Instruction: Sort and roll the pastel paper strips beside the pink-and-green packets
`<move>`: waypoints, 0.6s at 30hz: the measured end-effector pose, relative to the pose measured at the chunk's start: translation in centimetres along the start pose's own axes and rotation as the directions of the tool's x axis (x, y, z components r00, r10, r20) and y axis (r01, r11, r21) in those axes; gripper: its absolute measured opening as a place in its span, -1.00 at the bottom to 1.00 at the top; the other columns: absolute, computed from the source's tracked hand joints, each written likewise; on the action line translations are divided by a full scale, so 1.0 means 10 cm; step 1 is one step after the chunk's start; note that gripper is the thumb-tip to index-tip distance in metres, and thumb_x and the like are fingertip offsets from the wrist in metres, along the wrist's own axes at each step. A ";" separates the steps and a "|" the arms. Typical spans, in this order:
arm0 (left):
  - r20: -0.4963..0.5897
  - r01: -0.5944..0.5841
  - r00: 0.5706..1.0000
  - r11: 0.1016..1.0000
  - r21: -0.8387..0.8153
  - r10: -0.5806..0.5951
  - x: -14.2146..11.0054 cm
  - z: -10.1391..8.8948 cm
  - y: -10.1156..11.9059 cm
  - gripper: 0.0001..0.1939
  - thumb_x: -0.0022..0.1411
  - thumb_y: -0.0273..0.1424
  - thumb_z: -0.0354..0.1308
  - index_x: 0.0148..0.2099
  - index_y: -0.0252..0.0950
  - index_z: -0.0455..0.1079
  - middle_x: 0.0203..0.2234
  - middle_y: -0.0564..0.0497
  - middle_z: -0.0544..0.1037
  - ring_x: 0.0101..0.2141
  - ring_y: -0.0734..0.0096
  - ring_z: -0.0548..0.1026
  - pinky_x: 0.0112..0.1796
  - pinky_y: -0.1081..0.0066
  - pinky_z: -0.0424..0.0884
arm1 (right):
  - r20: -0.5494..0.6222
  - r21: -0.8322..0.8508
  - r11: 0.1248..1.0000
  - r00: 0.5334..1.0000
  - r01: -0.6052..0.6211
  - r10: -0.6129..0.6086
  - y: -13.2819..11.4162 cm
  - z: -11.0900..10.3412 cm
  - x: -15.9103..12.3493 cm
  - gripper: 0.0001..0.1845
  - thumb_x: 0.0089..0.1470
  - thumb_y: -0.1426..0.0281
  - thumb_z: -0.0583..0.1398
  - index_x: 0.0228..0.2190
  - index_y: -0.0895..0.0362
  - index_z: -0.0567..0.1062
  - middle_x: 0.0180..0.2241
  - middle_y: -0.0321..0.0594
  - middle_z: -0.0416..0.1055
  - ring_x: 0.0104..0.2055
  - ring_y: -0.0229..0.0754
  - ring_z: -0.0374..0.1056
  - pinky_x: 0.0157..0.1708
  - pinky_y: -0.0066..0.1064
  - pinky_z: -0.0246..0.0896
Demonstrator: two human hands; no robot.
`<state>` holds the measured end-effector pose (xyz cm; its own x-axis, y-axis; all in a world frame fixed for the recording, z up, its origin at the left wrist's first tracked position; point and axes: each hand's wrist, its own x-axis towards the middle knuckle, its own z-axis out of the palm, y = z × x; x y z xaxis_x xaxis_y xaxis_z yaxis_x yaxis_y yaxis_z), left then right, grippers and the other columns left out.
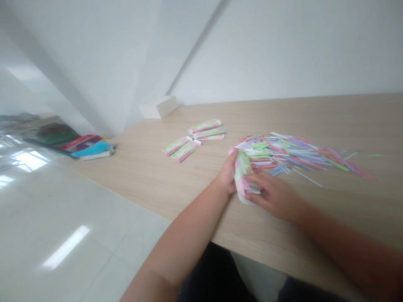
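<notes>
A small pink and green printed cardboard box [242, 170] is tilted just above the near part of the table. My left hand [229, 172] wraps round its left side. At the box's near end, where a pale flap sticks out, my right hand [270, 193] is closed with thumb and fingers on the box. Something whitish shows between those fingers; blur keeps me from making it out. Right behind the hands lies a loose pile of thin coloured sticks [286, 152] in pink, green, purple, white and blue.
Several similar flat printed boxes [186, 150] lie left of the pile. A white box [160, 107] stands against the wall at the back. Colourful packages [91, 147] sit beyond the left end of the wooden table [141, 167]. Tiled floor [103, 251] shows at lower left.
</notes>
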<state>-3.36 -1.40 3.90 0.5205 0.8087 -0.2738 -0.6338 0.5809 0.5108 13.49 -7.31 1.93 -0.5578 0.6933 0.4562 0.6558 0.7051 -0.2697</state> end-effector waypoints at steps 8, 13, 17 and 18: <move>0.042 -0.046 0.998 0.999 0.019 0.045 0.09 -0.13 0.03 -0.36 0.40 0.12 -0.08 -0.19 -0.39 0.46 -0.46 -0.15 0.50 -0.41 0.20 0.56 -0.30 0.28 0.52 | 0.014 0.045 0.985 0.985 0.169 -0.170 0.15 -0.07 -0.02 -0.60 0.34 0.27 0.15 0.16 0.00 0.46 -0.03 -0.05 0.50 0.04 0.08 0.45 0.04 -0.03 0.39; -0.022 -0.040 0.999 0.999 -0.021 0.039 0.07 -0.09 0.03 -0.36 0.39 0.12 -0.07 -0.17 -0.38 0.47 -0.45 -0.15 0.51 -0.41 0.20 0.56 -0.28 0.26 0.53 | -0.040 0.041 0.997 0.997 0.060 -0.059 0.13 -0.01 0.02 -0.75 0.33 0.24 0.17 -0.05 0.07 0.51 -0.13 -0.07 0.51 -0.08 0.05 0.46 -0.09 -0.09 0.41; -0.080 -0.099 0.993 0.990 -0.098 0.091 0.07 -0.07 0.05 -0.36 0.36 0.15 -0.02 -0.11 -0.37 0.47 -0.42 -0.14 0.50 -0.39 0.19 0.56 -0.25 0.23 0.55 | -0.031 0.041 0.997 0.997 0.070 -0.069 0.12 0.00 0.03 -0.76 0.37 0.24 0.11 -0.30 0.06 0.48 -0.28 -0.13 0.49 -0.20 -0.02 0.44 -0.19 -0.17 0.38; -0.086 -0.124 0.990 0.986 -0.109 0.115 0.08 -0.07 0.05 -0.35 0.36 0.15 -0.04 -0.10 -0.38 0.47 -0.42 -0.14 0.50 -0.37 0.18 0.56 -0.26 0.22 0.55 | -0.035 0.040 0.995 0.995 0.093 -0.091 0.13 0.00 0.02 -0.75 0.38 0.23 0.09 -0.29 0.06 0.47 -0.27 -0.13 0.49 -0.19 -0.03 0.43 -0.18 -0.18 0.38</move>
<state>-3.70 -0.38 3.37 0.3931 0.8751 -0.2824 -0.7521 0.4827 0.4488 14.19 -6.28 1.68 -0.5973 0.6204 0.5082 0.5804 0.7717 -0.2600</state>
